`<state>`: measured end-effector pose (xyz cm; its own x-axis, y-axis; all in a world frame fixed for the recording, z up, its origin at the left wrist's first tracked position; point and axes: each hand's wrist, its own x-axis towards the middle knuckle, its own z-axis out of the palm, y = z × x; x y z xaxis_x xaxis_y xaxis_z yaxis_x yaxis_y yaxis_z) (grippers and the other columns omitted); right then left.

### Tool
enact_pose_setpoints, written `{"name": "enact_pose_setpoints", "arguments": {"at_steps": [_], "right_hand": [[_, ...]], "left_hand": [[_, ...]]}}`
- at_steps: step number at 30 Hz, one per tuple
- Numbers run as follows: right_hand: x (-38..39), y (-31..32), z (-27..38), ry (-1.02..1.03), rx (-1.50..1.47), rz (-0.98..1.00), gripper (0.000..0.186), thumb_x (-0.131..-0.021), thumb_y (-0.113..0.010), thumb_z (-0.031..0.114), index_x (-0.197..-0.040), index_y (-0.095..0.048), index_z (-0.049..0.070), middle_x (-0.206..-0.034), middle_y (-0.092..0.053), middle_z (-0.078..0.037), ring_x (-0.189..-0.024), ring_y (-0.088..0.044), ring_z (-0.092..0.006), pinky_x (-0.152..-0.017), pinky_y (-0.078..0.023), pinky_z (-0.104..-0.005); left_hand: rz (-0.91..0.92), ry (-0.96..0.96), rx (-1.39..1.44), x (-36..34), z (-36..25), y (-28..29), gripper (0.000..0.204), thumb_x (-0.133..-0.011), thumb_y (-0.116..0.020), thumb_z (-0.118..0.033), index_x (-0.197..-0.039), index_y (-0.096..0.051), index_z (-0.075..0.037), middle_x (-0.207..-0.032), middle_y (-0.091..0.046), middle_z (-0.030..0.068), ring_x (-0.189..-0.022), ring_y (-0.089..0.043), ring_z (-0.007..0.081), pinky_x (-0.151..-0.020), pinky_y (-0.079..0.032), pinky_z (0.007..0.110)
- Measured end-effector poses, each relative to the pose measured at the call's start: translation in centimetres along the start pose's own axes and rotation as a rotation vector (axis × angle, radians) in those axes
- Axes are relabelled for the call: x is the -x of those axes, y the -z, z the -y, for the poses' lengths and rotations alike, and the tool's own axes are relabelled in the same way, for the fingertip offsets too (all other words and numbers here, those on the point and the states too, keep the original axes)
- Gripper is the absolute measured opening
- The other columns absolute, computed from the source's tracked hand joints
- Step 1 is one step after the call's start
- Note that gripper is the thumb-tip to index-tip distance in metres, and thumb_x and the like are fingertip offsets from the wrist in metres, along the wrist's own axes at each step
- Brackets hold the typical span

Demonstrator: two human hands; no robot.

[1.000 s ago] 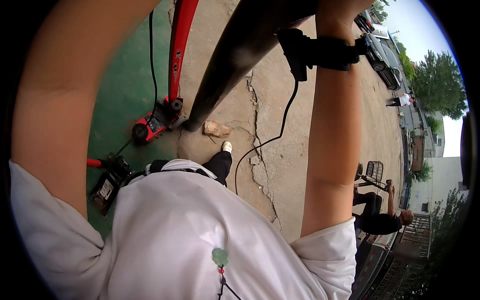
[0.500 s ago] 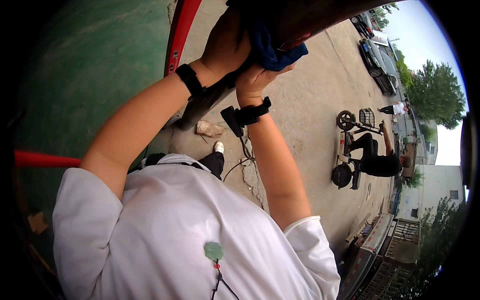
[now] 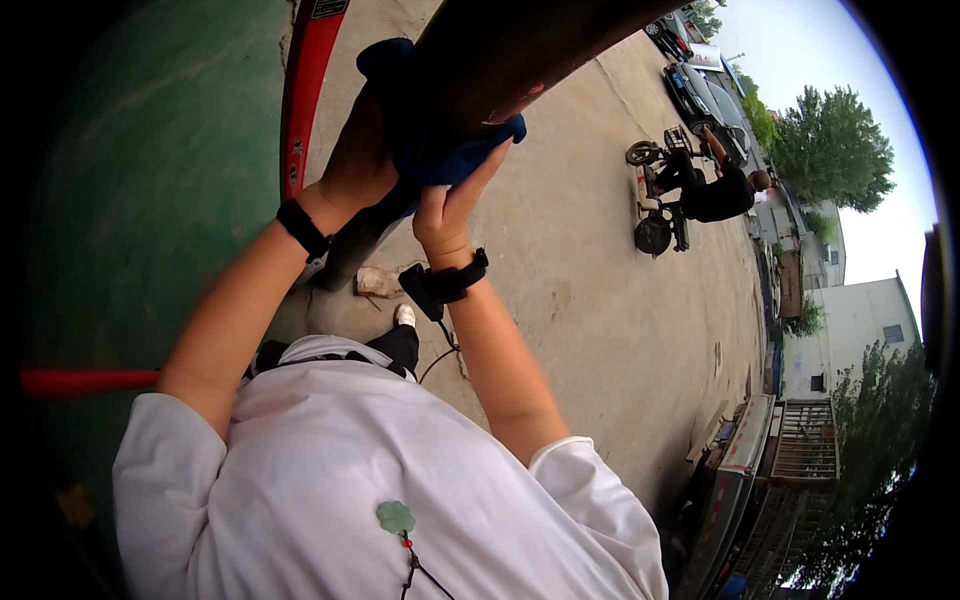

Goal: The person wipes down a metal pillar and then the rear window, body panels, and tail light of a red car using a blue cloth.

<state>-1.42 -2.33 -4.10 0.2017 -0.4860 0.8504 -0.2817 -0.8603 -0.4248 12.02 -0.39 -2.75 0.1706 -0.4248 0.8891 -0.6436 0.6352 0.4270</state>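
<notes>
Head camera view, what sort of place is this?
Probably an outdoor yard or parking area: there's wide concrete ground, a dark car along the far side, and a white building.

We stand on tan concrete ground with a green area at left. On the concrete we see a rough brownish stone beside a dark pole's lower end, our white shoe, and, farther off, a scooter.
</notes>
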Motion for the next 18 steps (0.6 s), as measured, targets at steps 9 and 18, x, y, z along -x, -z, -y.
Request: {"name": "enact_pose_setpoints", "arguments": {"at_steps": [9,18], "right_hand": [[-18.6,10.2,8.4,0.364,-0.399,-0.120,0.029,-0.095,-0.049,0.021,-0.111,-0.053,-0.004,-0.109,-0.058,-0.014,-0.107,-0.054,-0.0214,-0.094,-0.040,-0.0329],[-8.6,8.4,6.1,0.264,-0.010,-0.408,0.076,-0.094,-0.054,0.030,-0.145,-0.012,-0.006,-0.142,-0.029,-0.029,-0.128,-0.037,-0.0378,-0.107,-0.029,-0.0454]], "left_hand": [[-0.056,0.251,0.647,-13.9,-9.6,-0.4,0.050,-0.102,-0.027,-0.033,-0.130,-0.046,0.004,-0.131,-0.050,0.0143,-0.126,-0.044,0.0216,-0.107,-0.030,0.030],[0.034,0.516,0.820,-7.3,-8.8,-3.2,0.046,-0.100,-0.027,-0.028,-0.123,-0.053,0.002,-0.123,-0.057,0.0104,-0.116,-0.049,0.0173,-0.103,-0.035,0.030]]}}
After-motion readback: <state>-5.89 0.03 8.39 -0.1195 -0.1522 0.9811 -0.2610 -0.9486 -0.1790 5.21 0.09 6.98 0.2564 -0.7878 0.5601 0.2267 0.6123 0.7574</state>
